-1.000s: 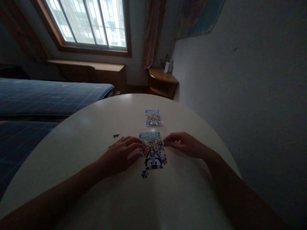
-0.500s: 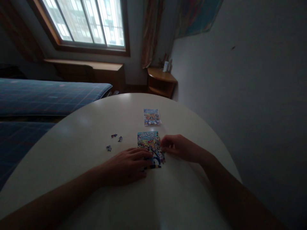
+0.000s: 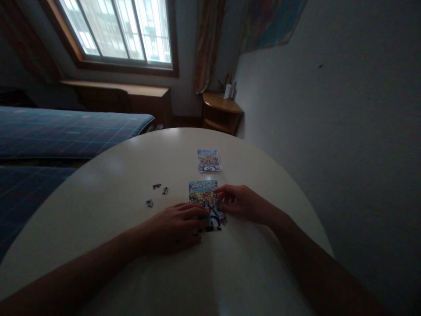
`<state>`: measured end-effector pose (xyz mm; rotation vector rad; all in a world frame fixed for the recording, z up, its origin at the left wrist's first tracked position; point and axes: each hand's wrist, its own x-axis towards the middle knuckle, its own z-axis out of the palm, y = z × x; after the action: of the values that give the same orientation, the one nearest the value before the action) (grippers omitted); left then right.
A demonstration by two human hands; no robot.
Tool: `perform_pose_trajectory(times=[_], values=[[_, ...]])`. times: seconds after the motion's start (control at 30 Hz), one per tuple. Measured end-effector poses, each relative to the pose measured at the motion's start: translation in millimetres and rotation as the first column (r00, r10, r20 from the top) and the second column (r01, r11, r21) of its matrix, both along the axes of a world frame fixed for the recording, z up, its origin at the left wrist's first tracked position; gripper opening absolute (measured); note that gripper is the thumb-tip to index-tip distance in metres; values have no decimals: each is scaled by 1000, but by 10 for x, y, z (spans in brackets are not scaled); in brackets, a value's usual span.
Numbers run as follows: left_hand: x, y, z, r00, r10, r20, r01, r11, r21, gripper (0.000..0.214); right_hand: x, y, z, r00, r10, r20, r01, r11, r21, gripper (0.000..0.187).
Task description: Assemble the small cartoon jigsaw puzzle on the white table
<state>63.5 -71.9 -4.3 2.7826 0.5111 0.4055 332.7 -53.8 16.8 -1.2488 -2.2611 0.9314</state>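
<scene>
A colourful, mostly assembled jigsaw puzzle (image 3: 202, 193) lies on the white table in front of me, with lettering along its top and a blue cartoon face low down. My left hand (image 3: 179, 226) rests flat over its lower left part, fingers spread and covering that corner. At the right edge is my right hand (image 3: 235, 199), index finger reaching onto the puzzle and thumb apart from it; nothing shows between them. By the lower right edge a puzzle piece (image 3: 224, 218) sticks out, partly under the hand's shadow. Three loose puzzle pieces (image 3: 165, 191) lie to the left.
Beyond the puzzle lies a small printed picture sheet (image 3: 208, 161) with a similar design. The round white table (image 3: 108, 210) borders a bed with a blue plaid mattress (image 3: 72, 131) on the left and a wall on the right. A wooden corner shelf (image 3: 222, 103) stands behind.
My right hand has shifted slightly left, and its index finger has stretched out onto the puzzle, away from the thumb. My left hand has stayed in place.
</scene>
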Motion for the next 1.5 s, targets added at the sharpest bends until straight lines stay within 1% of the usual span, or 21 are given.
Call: perform_pose_trajectory(times=[0.2,0.37,0.5,0.6,0.73,0.83,0.93,1.1,1.2,1.27,1.33,1.37,1.43,1.47,1.5], values=[[-2,7,-16,1000,2,-25,-2,1000,5,43,17,7,-8,999,-19,36,19,1000,17,32],[4,7,23,1000,-9,-23,9,1000,-4,39,17,4,26,998,-30,63,30,1000,-1,29],[-3,11,21,999,-13,-31,13,1000,-4,41,67,14,82,996,-55,65,53,998,30,29],[-13,13,-3,999,-7,-47,7,1000,8,43,106,21,112,992,-80,97,76,996,38,27],[-12,10,-18,1000,-9,-24,10,1000,27,41,137,32,112,982,-111,152,103,993,61,21],[-17,18,-26,1000,-2,-22,3,999,45,41,143,43,100,982,-116,148,105,991,78,16],[-36,35,-38,1000,15,-7,-15,999,41,40,124,49,82,989,-86,119,71,989,128,12],[-40,37,-31,1000,29,4,-29,999,16,35,61,48,-6,998,47,38,-54,971,231,12],[-29,43,4,1000,23,11,-23,1000,1,33,42,52,-63,995,76,72,-92,961,261,10],[-67,87,37,997,68,26,-68,998,6,28,43,59,-82,992,85,96,-108,960,260,11],[-173,176,76,981,188,50,-190,981,34,22,51,71,-89,992,84,90,-105,961,256,11],[-251,234,97,960,274,61,-277,959,60,23,56,77,-91,993,85,83,-103,962,252,11],[-436,362,136,884,461,77,-467,880,90,24,65,91,-99,994,86,75,-102,965,243,10],[-529,422,151,837,545,50,-548,833,80,26,69,97,-106,993,88,72,-104,964,245,10],[-612,475,162,796,605,21,-605,794,60,27,71,103,-115,993,92,72,-107,963,246,10]])
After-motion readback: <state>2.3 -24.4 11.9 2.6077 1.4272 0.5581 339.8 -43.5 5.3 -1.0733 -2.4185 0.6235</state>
